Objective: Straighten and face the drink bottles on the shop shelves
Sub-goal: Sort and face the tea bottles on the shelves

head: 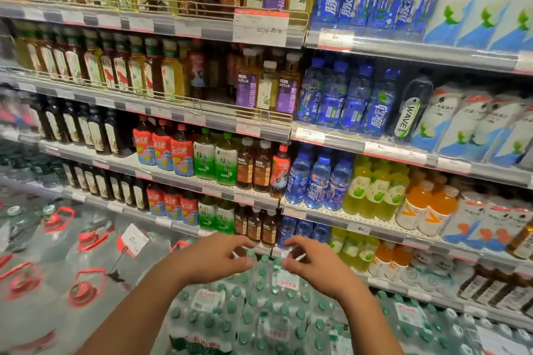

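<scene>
Two hands, left (212,256) and right (314,263), fingers curled, empty, above green-capped water packs (259,311); five shelves (161,173) of bottles.

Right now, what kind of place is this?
A shop's drinks aisle, most likely a supermarket: tiered shelves packed with bottles, price tags on the edges, shrink-wrapped water packs stacked below.

left hand (215,258) and right hand (315,263) raised side by side, fingers loosely curled
</scene>
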The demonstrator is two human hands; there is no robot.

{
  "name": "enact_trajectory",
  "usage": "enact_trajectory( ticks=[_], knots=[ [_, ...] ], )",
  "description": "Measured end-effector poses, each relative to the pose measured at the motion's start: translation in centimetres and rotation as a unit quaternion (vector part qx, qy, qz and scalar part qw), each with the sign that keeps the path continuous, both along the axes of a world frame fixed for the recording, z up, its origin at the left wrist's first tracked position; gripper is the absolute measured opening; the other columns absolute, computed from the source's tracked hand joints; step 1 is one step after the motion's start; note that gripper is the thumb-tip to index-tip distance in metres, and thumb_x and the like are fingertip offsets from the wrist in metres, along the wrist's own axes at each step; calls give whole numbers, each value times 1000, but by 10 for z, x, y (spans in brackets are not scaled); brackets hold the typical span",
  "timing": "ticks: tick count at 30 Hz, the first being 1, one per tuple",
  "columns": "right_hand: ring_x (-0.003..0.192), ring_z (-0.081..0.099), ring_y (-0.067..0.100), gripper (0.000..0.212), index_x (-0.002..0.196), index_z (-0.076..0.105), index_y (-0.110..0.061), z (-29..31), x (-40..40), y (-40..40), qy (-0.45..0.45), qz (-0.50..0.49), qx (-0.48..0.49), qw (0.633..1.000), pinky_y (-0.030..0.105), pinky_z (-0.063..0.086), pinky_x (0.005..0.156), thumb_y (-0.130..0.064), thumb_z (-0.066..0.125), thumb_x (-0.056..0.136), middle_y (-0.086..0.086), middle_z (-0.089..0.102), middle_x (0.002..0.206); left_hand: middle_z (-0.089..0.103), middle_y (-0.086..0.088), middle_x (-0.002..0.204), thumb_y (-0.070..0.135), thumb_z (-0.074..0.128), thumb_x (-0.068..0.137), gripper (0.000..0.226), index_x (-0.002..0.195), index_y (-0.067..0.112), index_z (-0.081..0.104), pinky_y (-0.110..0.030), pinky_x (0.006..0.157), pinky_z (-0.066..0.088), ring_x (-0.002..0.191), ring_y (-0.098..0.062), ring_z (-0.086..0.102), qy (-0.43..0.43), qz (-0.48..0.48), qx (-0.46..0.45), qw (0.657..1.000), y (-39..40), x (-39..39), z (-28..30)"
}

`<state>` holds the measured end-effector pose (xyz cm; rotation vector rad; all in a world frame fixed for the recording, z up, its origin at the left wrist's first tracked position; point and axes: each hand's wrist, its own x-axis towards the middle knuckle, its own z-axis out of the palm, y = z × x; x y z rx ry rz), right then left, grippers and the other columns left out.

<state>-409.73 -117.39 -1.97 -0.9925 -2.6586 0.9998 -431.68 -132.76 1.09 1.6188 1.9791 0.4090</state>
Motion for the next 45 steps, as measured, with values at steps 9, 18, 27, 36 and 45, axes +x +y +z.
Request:
enact_trajectory(
  ticks=[9,18,27,36,45],
  knots=[
    [89,63,3,31,121,60,-40,-3,-48,66,44,-3,4,999,26,51,83,-46,67,92,-16,68,97,57,11,142,54,54,98,51,145,37,48,-32,104,47,124,-5,54,69,14,53,996,72,-43,17],
    [92,65,-1,31,122,61,-38,6,-61,109,73,-68,25,995,31,53,90,-41,70,92,-17,67,107,41,10,155,46,55,100,56,151,28,43,-31,115,33,142,-11,39,126,-4,142,982,138,-85,50],
    [106,63,5,41,133,59,-31,47,-117,131,72,-116,101,986,25,49,92,-40,68,94,-13,66,124,22,2,167,48,56,98,66,157,29,32,-39,124,20,153,-18,19,193,-46,205,959,204,-157,75],
    [112,63,17,55,144,52,-25,151,-207,165,76,-141,230,960,42,52,99,-38,69,94,-3,61,137,12,-4,169,47,52,99,71,159,25,22,-47,122,23,155,-30,9,266,-24,275,924,254,-231,85],
    [136,50,27,76,160,27,-15,219,-285,196,48,-172,368,913,44,45,109,-34,64,96,5,32,162,13,-5,169,47,53,93,65,151,21,40,-45,112,42,155,-29,12,283,-30,267,921,269,-263,58]
  ],
)
